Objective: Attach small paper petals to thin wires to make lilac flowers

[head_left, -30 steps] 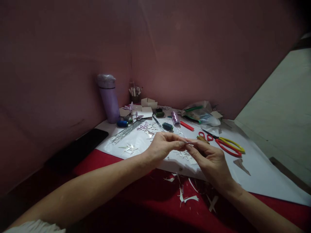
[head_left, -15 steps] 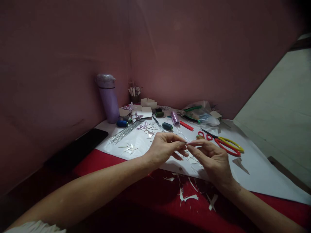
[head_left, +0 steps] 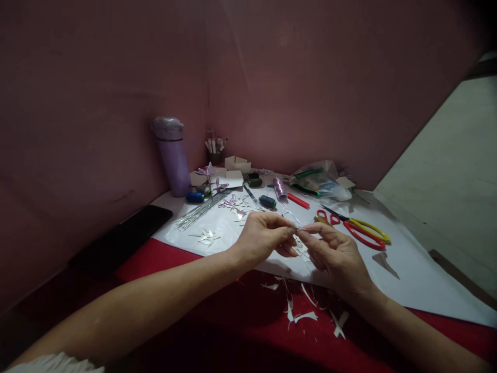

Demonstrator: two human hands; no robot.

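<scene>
At far left a flat black slab (head_left: 124,235) lies at the edge of the white sheet (head_left: 423,280). Next stands a lilac flask (head_left: 173,165), slightly tilted in view, with a blue thread spool (head_left: 195,198) just beside it and a bundle of silvery wires (head_left: 200,213) fanned in front. The left hand (head_left: 264,237) reaches in, thumb and forefinger closed in a narrow pinch on the left end of a thin pale strand (head_left: 310,229). Beyond that hand lie a teal thread spool (head_left: 267,201) and a shiny purple thread spool (head_left: 280,189), from which fine thread (head_left: 291,213) runs down toward the fingertips. The strand lies between the two hands, above the sheet, and runs rightward past the right thumb along the forefinger. The right hand (head_left: 344,259) pinches it too, its fingertips almost touching the left's; the strand's exact make is too fine to tell. Right of this hand rest scissors with red and yellow handles (head_left: 367,237).
</scene>
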